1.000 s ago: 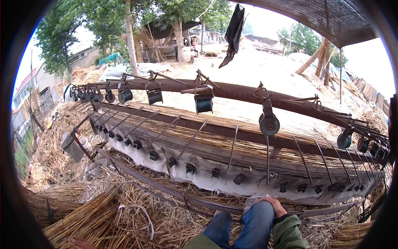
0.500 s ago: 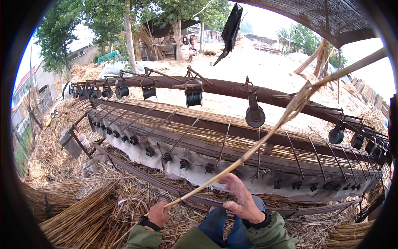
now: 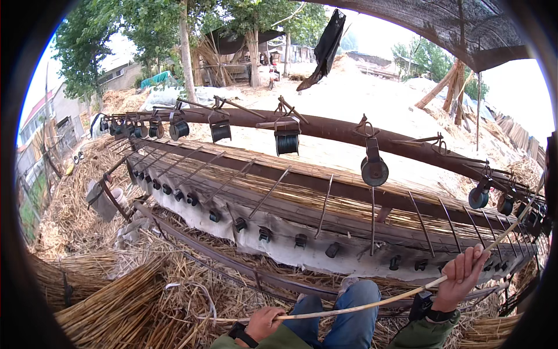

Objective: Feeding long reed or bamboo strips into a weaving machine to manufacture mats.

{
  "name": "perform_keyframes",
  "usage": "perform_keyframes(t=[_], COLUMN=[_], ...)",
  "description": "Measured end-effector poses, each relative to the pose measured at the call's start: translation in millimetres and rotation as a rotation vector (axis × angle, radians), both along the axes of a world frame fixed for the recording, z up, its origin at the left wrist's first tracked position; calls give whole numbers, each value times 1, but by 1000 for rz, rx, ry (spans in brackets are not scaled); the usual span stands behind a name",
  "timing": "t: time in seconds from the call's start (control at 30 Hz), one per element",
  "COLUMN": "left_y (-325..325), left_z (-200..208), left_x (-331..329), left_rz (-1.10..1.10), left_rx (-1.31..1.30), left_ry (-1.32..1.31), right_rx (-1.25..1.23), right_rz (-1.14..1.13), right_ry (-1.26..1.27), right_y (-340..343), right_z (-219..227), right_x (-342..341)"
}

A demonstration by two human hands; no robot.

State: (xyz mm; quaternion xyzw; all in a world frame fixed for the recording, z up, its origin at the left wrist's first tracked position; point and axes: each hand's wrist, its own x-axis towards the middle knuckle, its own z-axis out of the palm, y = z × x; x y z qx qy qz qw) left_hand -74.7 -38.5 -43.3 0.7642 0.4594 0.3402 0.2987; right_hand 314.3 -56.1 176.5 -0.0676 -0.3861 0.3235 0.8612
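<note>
A long pale reed stalk [image 3: 363, 306] runs across in front of me, bowing slightly, from low in the middle up to the far right. My left hand [image 3: 265, 324] is closed around its lower part, close to my body. Farther along the stalk, at the right, my right hand [image 3: 461, 278] is wrapped round it with the fingers curled. Beyond the hands stands a long metal frame with a mat of reeds [image 3: 273, 189] on it. Wire spools [image 3: 287, 143] hang from its brown upper pipe [image 3: 331, 128], and dark small spools [image 3: 265, 234] line its lower side.
Bundles of reeds [image 3: 113, 299] lie at the lower left on loose straw [image 3: 75, 209]. A curved rail [image 3: 221, 263] runs between me and the frame. Thin metal rods [image 3: 325, 206] slant across the frame. Dark netting [image 3: 442, 26] hangs overhead at the right.
My right hand, open and apart from the stalk before, has moved right and closed on it. The stalk has swung down to a flatter slant, and my left hand has shifted right and lower.
</note>
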Motion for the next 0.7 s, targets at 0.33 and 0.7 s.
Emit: perform_keyframes(t=[0.33, 0.7], left_y=[1, 23], left_z=[78, 10], left_x=[48, 46], left_rz=[110, -111], left_rx=[451, -1002], left_ry=[-102, -821], right_rx=[-112, -196], right_rz=[-422, -255], right_ry=[371, 514], right_y=[-62, -43], right_z=[-59, -121], right_x=[82, 92])
